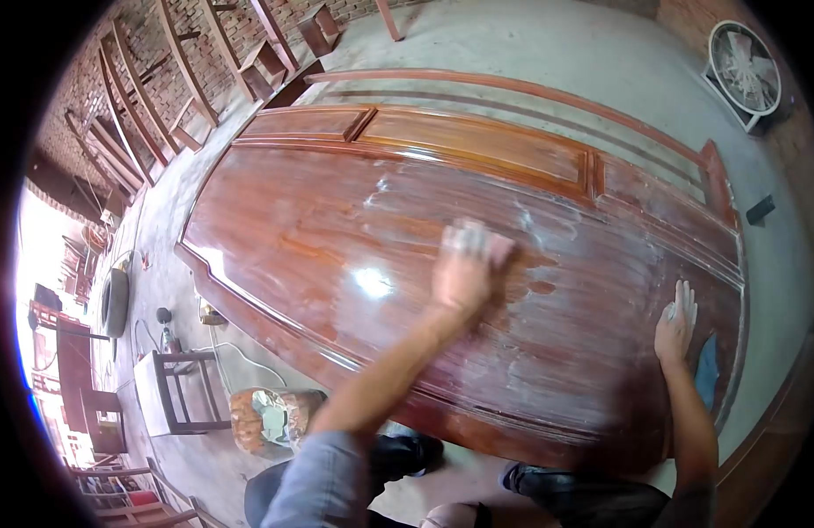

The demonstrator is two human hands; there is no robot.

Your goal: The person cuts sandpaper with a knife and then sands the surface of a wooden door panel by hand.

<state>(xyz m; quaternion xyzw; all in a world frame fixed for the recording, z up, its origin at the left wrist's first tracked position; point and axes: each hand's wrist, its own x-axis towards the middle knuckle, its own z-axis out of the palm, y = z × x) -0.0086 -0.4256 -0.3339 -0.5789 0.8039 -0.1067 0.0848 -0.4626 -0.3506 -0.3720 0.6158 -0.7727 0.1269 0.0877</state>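
A large reddish-brown varnished wooden panel (310,202) lies before me, its surface streaked with whitish wet smears. Near its middle, my left hand (464,264) presses a pinkish pad (502,250) against the wood; motion blurs the fingers, which look whitened. Over at the panel's right end, my right hand (678,322) rests flat with fingers stretched out and pale residue on them. Just right of that wrist lies a blue cloth or sheet (707,371), near the panel's edge.
A white fan (744,75) stands at the upper right. Wooden frame pieces (189,66) lean along the brick wall at the upper left. Below left are a small stool (152,393), a brown bag-like container (247,422), cables and a tire (115,302). A dark block (761,209) is on the floor.
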